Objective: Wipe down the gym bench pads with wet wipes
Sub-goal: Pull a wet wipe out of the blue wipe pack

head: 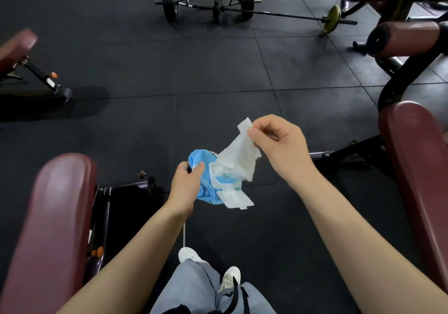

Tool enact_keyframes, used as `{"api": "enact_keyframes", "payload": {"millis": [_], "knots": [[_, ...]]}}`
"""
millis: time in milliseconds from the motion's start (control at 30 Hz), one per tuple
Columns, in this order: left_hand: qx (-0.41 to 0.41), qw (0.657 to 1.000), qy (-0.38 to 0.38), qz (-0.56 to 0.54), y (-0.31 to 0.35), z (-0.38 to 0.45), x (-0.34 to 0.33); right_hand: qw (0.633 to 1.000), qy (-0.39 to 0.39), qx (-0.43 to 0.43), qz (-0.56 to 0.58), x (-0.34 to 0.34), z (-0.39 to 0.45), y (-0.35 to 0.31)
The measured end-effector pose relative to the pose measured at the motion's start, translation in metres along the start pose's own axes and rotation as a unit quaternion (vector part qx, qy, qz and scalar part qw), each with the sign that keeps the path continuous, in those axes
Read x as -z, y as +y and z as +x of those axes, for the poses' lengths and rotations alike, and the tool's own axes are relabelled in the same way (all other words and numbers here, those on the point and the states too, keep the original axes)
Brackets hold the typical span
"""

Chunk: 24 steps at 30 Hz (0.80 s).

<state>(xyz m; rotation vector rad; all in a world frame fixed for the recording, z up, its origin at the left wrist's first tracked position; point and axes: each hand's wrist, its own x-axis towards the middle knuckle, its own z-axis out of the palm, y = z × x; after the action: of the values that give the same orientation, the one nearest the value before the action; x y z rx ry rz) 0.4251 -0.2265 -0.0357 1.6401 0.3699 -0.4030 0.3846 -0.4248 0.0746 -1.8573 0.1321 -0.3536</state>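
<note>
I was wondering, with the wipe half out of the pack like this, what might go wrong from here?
1. The wet wipe, pinched by the right hand, is partly inside the blue pack; a second wipe may trail out.
2. The left hand holds the soft pack at one end only, so it might slip from that grip.
3. The open lid hangs down; the remaining wipes may dry out if it is left open.

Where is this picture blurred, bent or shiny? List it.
Head view: the red pad at far left is smeared with blur; the bench pad at right bows from wide-angle distortion; soft sheen lies on the left bench pad; the wipe is sharp.
</note>
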Motion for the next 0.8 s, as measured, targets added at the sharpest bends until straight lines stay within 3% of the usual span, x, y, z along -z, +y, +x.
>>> {"api": "enact_keyframes", "payload": {"millis": [200,367,800], "knots": [[0.033,0.999,-0.020,-0.038,-0.003,-0.003,0.001,1.000,-0.021,0.003,-0.012,0.007,0.005,-0.016],[0.043,0.997,-0.040,-0.044,-0.005,-0.007,-0.001,1.000,0.013,0.013,-0.019,0.009,0.008,-0.029],[0.040,0.996,-0.052,-0.060,0.003,-0.010,-0.002,0.998,0.016,0.057,-0.025,0.021,0.022,-0.061]]}}
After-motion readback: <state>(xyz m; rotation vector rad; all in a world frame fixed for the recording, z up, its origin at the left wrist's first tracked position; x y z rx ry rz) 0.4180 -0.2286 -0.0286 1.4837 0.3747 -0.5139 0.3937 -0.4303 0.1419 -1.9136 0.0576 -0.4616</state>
